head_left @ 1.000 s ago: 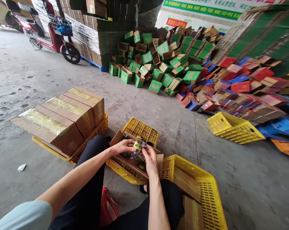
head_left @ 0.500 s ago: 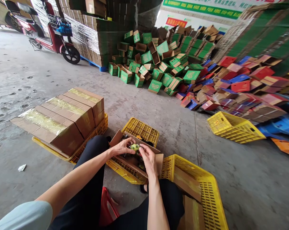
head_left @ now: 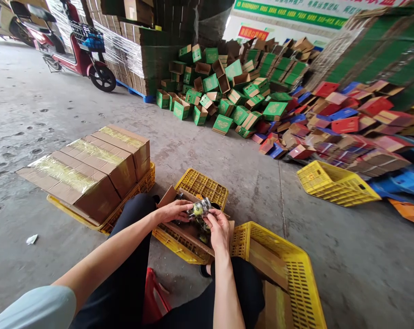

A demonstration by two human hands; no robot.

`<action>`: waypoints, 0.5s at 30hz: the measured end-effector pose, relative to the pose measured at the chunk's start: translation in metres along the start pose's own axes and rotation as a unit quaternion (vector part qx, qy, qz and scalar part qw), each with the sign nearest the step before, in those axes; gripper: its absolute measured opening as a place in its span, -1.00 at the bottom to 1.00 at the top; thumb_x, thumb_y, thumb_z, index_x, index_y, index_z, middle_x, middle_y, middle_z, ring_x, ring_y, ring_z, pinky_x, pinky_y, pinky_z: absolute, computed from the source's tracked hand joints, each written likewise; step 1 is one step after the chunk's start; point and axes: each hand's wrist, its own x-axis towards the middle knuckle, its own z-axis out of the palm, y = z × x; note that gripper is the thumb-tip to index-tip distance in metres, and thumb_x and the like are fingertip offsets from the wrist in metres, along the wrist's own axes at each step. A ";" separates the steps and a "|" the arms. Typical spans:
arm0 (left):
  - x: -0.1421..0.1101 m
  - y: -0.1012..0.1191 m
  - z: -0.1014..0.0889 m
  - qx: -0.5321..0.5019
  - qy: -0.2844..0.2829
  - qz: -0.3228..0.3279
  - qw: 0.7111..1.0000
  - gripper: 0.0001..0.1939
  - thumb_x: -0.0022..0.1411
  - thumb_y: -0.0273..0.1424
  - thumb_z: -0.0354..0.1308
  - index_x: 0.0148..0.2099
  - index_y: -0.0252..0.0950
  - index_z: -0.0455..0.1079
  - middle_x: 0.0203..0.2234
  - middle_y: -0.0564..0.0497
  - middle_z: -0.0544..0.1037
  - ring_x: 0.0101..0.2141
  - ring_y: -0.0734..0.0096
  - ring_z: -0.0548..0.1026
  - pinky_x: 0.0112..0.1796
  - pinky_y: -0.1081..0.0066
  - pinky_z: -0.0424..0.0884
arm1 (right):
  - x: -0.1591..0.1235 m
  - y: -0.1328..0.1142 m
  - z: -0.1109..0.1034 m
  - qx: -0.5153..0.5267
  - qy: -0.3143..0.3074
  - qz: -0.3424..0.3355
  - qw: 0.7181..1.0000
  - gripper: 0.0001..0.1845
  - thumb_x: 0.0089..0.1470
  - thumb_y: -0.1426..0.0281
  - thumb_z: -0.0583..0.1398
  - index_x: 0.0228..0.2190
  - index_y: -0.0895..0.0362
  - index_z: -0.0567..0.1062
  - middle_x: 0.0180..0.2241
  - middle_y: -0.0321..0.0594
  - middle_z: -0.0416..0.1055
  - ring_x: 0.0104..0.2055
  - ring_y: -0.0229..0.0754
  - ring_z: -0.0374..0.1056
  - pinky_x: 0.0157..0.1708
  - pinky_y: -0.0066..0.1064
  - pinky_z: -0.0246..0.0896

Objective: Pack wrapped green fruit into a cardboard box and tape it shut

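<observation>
My left hand (head_left: 174, 211) and my right hand (head_left: 218, 229) meet over an open brown carton (head_left: 189, 233) that rests on a yellow crate (head_left: 203, 185). Between their fingertips they pinch a small yellow-green item in clear crinkly wrapping (head_left: 199, 209). Both hands have their fingers closed on it. More wrapped items lie in the carton below, partly hidden by my hands. My knees in dark trousers frame the carton.
Three taped brown cartons (head_left: 87, 167) sit on a yellow tray at left. A yellow crate (head_left: 289, 269) holding cardboard stands at my right, another (head_left: 333, 183) lies farther right. Piles of green (head_left: 227, 87) and red-blue boxes (head_left: 340, 123) fill the back. A red scooter (head_left: 73, 50) is parked far left.
The wrapped item has been lifted slightly and turned between my fingers; the clear wrapping now sticks up more. My right hand shifted a little to the right. Nothing else moved.
</observation>
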 end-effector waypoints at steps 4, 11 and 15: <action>-0.003 0.004 0.001 0.009 -0.015 0.042 0.999 -0.36 -0.04 -0.09 0.55 -0.02 -0.34 0.48 -0.26 -0.12 0.62 -0.30 0.30 0.61 -0.15 0.27 0.52 | 0.000 0.000 0.000 0.000 -0.009 -0.009 1.000 -0.76 -0.07 0.18 0.34 -0.33 -0.02 0.52 -0.23 -0.27 0.58 -0.10 0.01 0.51 0.00 -0.09 0.43; -0.001 0.004 0.003 0.026 0.035 0.105 0.994 -0.41 -0.15 -0.16 0.60 -0.15 -0.33 0.46 -0.29 -0.01 0.58 -0.34 0.42 0.55 -0.27 0.43 0.43 | -0.003 -0.007 0.003 0.000 -0.016 -0.003 1.000 -0.41 0.02 0.09 0.34 0.09 -0.11 0.46 0.07 -0.19 0.55 0.09 0.03 0.47 0.01 -0.11 0.43; 0.002 0.001 0.000 0.061 0.029 0.131 0.989 -0.42 -0.13 -0.20 0.59 -0.11 -0.31 0.48 -0.31 0.03 0.56 -0.40 0.51 0.48 -0.36 0.50 0.33 | -0.001 -0.005 0.003 -0.032 -0.053 -0.022 0.998 -0.49 -0.01 0.10 0.38 -0.02 -0.02 0.57 0.02 -0.18 0.58 0.06 0.02 0.48 0.10 -0.13 0.36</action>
